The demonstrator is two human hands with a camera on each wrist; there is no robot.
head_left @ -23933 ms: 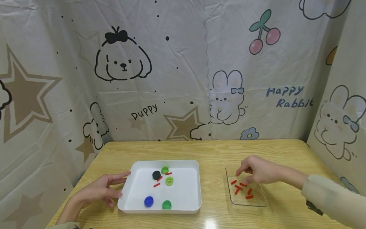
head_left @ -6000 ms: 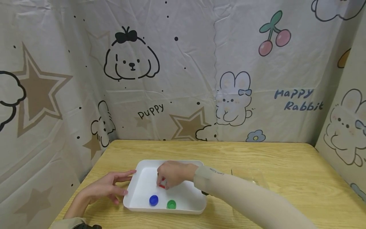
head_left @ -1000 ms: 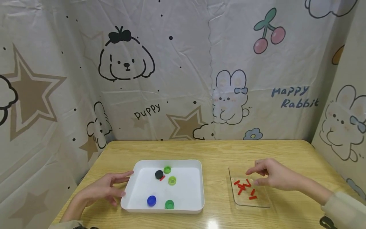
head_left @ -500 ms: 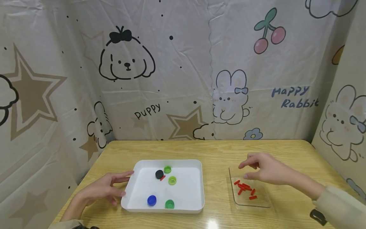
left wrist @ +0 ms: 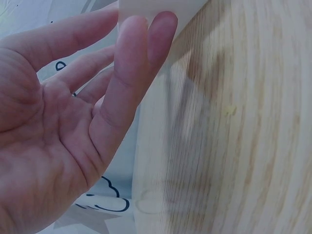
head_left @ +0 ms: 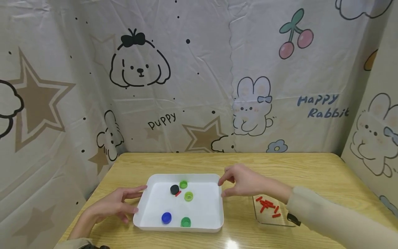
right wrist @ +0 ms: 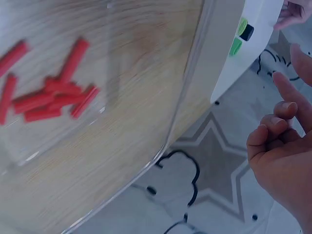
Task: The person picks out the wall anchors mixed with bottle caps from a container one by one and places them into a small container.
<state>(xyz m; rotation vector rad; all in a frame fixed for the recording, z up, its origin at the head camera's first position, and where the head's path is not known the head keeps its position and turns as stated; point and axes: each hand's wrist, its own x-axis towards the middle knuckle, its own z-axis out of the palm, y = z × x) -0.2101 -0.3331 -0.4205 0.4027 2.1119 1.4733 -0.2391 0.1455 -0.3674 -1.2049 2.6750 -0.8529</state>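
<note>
My left hand [head_left: 110, 204] rests its fingertips against the left edge of the white tray [head_left: 205, 207], fingers fairly straight. In that tray lie one red stick [head_left: 178, 193], a black cap [head_left: 174, 189], a blue cap [head_left: 166, 218], a green cap [head_left: 185, 222] and two lighter green caps [head_left: 188, 196]. At the tray's right rim hovers my right hand [head_left: 240, 181], thumb and index finger apart with nothing between them. The right wrist view shows its other fingers bent. Several red sticks [right wrist: 73, 61] lie piled in a clear plastic tray [right wrist: 163, 148] at the right, partly behind my right sleeve.
Both trays stand on a wood-grain table [head_left: 236, 214]. A patterned curtain [head_left: 199, 83] hangs behind the table and along both sides.
Earlier, three red sticks lay in the white tray; now one does. In the last second my right hand dropped a red stick onto the clear tray's pile and moved left. My left hand stays put.
</note>
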